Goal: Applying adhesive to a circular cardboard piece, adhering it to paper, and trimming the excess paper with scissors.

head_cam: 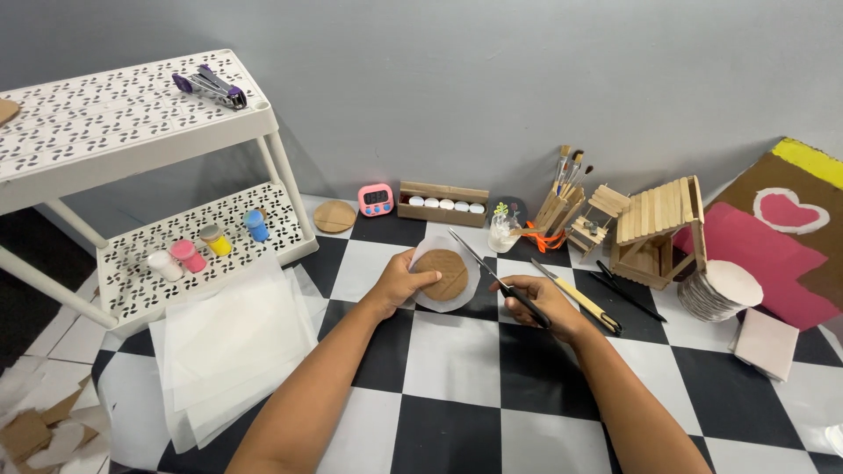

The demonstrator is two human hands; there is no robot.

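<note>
Checkered black-and-white floor (457,351) against a grey wall. At twelve o'clock, long cardboard box (442,203) holding a row of white-lidded jars; pink timer (375,199) just beside it at nine. Small paint bottles (206,246) on low white shelf (132,263), ten o'clock. Left hand (399,283) pinching brown cardboard disc (442,273) backed by white paper, disc at three o'clock of fingers. Right hand (540,301) clenched around scissors (496,276), blades parted at paper's edge.

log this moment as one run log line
left hand: holds cardboard disc on paper circle | right hand: holds scissors, blades open | surface: checkered floor
</note>
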